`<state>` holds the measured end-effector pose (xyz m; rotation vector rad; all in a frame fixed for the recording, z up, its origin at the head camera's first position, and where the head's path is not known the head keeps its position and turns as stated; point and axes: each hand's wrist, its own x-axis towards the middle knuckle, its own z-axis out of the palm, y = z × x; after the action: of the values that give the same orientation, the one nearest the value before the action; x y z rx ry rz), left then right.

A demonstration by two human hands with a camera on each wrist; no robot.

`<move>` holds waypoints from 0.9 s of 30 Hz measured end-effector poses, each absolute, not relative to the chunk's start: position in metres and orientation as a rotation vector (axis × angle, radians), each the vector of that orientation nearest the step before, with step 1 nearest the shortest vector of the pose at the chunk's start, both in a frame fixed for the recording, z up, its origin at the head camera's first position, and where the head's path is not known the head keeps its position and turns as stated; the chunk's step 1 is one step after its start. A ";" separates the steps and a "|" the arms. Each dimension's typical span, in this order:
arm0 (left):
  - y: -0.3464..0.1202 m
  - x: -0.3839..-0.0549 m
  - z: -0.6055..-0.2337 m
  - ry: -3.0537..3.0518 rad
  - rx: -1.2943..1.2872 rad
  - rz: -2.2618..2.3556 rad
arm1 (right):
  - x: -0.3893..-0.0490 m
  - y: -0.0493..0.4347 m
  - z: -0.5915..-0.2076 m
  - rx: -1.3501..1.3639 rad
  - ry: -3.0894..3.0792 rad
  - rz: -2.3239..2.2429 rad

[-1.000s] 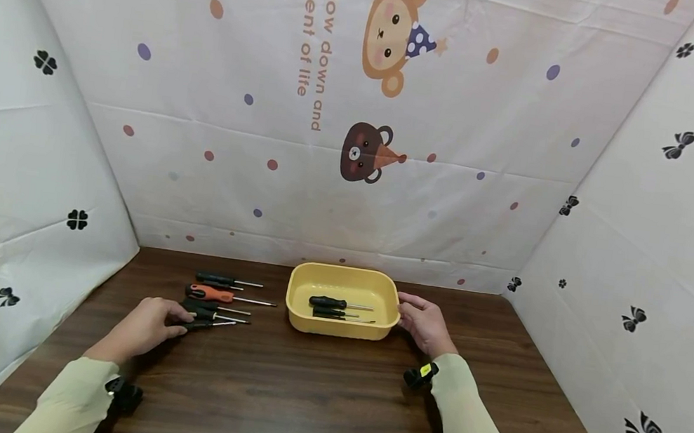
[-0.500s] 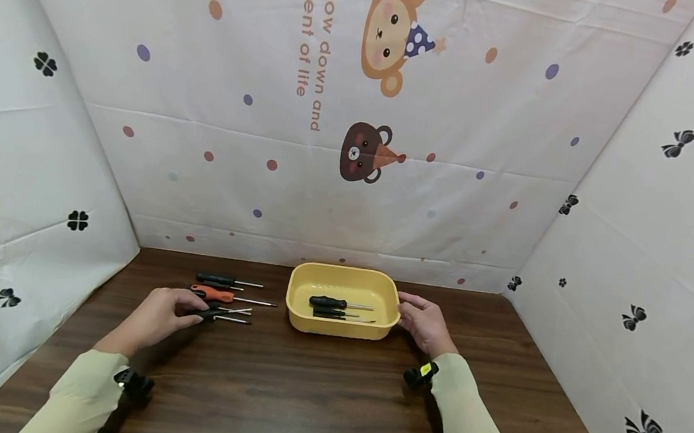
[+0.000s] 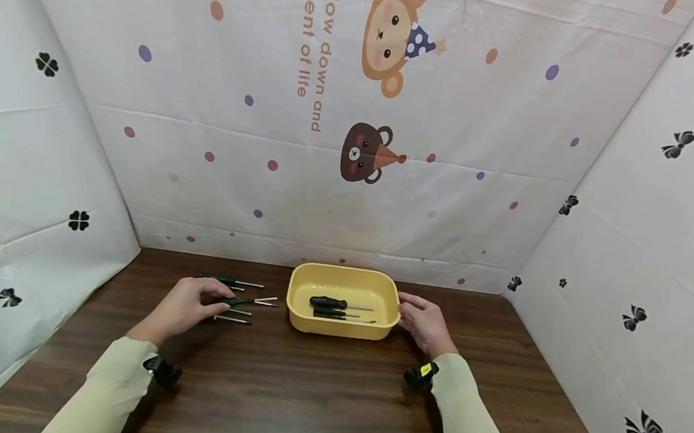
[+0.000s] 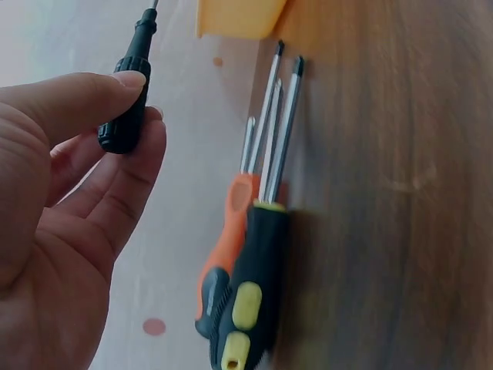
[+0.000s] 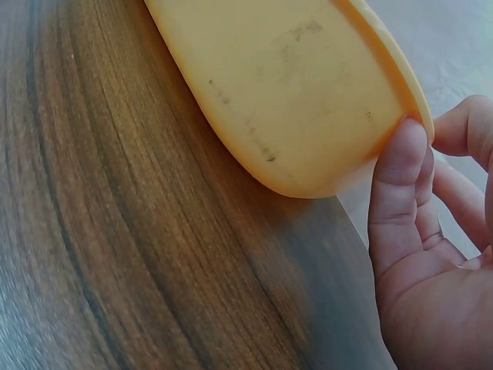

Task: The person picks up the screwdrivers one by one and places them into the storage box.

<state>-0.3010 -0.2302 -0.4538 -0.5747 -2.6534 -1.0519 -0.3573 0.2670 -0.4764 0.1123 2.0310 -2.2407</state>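
Tray [image 3: 335,327]: yellow, with dark smudges. Small screwdriver [image 4: 123,108]: black handle. Second screwdriver [image 4: 229,235]: orange handle, dark grey end section. Large screwdriver [image 4: 266,239]: black handle with yellow inlays (shaft silver, tip black). Table [image 3: 303,395]: dark brown, streaked wood grain. Rear sheet [image 3: 299,190]: white, scattered with orange, red and violet dots. Sleeves [image 3: 103,388]: pale yellow-green.

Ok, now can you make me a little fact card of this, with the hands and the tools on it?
Left hand: pinches a small black screwdriver
Right hand: holds the right end of the yellow tray
In the tray: black-handled screwdrivers, lying flat
Left of the tray: more screwdrivers, including an orange-handled screwdriver and a black-and-yellow screwdriver
Table: brown, wood-patterned
Backdrop: white, with a cartoon monkey and bear
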 end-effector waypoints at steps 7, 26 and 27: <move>-0.217 -0.307 -0.450 -2.581 -0.644 -1.116 | -0.359 0.267 -0.478 0.128 2.051 -2.239; -0.187 -0.326 -0.440 -2.632 -0.607 -1.258 | -0.358 0.266 -0.477 0.158 2.077 -2.208; -0.186 -0.326 -0.439 -2.631 -0.602 -1.264 | -0.358 0.266 -0.477 0.159 2.073 -2.213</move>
<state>-0.3265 -0.1857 -0.4393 -0.6016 -2.6308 -1.2644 -0.3584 0.2659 -0.4769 0.1592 2.0732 -2.2131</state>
